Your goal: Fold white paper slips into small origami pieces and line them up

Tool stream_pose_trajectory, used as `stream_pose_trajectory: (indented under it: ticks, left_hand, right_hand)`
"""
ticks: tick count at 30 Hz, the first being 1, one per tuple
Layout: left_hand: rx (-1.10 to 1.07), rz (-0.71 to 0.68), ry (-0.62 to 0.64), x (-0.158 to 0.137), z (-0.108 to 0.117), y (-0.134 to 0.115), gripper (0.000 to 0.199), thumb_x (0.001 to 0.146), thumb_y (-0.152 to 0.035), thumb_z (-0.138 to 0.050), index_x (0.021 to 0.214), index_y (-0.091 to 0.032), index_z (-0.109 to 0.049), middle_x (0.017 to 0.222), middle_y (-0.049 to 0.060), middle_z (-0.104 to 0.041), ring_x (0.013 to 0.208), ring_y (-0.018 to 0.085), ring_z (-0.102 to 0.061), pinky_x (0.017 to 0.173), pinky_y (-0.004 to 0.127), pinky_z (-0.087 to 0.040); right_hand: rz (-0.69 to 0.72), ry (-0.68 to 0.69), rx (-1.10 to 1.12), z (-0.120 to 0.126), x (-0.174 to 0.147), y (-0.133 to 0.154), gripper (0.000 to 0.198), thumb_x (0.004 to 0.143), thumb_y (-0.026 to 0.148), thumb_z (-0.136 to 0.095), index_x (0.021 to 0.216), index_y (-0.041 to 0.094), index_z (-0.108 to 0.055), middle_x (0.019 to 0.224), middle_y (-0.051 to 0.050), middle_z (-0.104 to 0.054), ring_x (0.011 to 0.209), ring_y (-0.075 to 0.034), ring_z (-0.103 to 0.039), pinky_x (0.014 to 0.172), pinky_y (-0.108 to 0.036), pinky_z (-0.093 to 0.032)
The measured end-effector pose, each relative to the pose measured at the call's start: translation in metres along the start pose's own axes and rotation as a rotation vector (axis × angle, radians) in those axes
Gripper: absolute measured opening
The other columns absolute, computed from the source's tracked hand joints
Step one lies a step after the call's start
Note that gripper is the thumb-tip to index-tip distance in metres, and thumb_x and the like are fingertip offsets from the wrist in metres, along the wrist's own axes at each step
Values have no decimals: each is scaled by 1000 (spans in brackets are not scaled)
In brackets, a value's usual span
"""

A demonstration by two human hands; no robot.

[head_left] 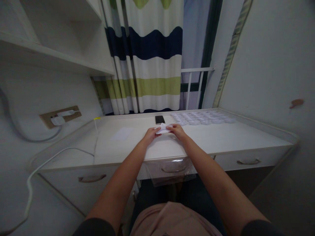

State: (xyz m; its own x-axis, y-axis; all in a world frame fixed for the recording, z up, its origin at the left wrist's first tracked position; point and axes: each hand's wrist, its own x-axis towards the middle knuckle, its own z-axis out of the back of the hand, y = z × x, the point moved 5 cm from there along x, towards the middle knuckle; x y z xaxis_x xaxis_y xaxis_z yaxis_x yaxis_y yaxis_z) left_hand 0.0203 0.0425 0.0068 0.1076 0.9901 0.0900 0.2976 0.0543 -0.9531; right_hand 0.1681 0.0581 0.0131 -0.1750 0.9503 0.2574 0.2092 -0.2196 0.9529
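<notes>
Both hands out over the white laminate desk (pixel 221 137). Left hand (pixel 150 135) and right hand (pixel 178 131) each pinch an end of one small folded piece of white paper (pixel 164 128), fingers closed narrow on it, held just above the desktop.

The paper sits just in front of the black smartphone (pixel 159 119) lying flat. Right of the phone: a spread of small white paper pieces (pixel 203 118), laid close together. Left of the phone: a flat white sheet (pixel 122 133), then a white cable (pixel 49 160) trailing off the desk edge.

Risks, my read: the grip is fingertip-only, so uneven pull could tear or skew the fold. A right-forearm sweep could scatter the spread.
</notes>
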Motion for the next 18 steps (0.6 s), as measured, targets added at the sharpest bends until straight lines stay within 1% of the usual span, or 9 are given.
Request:
stream_pose_trajectory:
  ticks: [3,5,8,11,15,18]
  left_hand:
    - [13,-32,-17,0,0,-1,13,67,-19,-68,72,-7,-66,80,9,-66,72,13,-60,69,26,-50]
    - [24,-61,-10,0,0,-2,14,66,-19,-68,75,-8,-67,82,8,-67,73,13,-60,71,27,-50]
    - [50,-107,18,-1,-2,-5,23,64,-23,-70,84,-12,-69,89,8,-67,78,14,-60,72,28,-51]
    - [83,-150,9,-3,-1,-8,32,62,-26,-72,91,-15,-68,97,8,-65,80,14,-60,69,27,-52]
    - [76,-179,15,-6,-1,-11,40,63,-28,-71,102,-18,-65,101,7,-64,80,14,-60,67,26,-52]
    - [40,-187,9,-5,0,-12,39,64,-27,-70,102,-17,-64,102,8,-63,80,13,-59,66,25,-52]
  right_hand:
    - [16,-22,-2,1,-1,2,32,44,32,-78,67,15,-63,63,0,-62,61,-12,-57,65,-26,-47]
    - [26,-41,-16,2,-1,2,33,45,32,-77,69,16,-62,61,1,-61,58,-11,-56,62,-26,-47]
    - [58,-63,-42,4,-1,1,34,47,33,-76,72,17,-60,58,3,-58,55,-11,-55,58,-25,-47]
    - [63,-57,-37,4,0,0,36,47,33,-76,75,18,-59,57,4,-57,55,-11,-55,57,-26,-47]
    - [15,-20,59,2,1,-1,34,51,31,-75,79,17,-61,66,0,-63,62,-14,-59,62,-29,-50]
    - [-14,15,110,0,2,0,29,55,28,-74,80,17,-63,75,-3,-65,70,-15,-60,66,-29,-51]
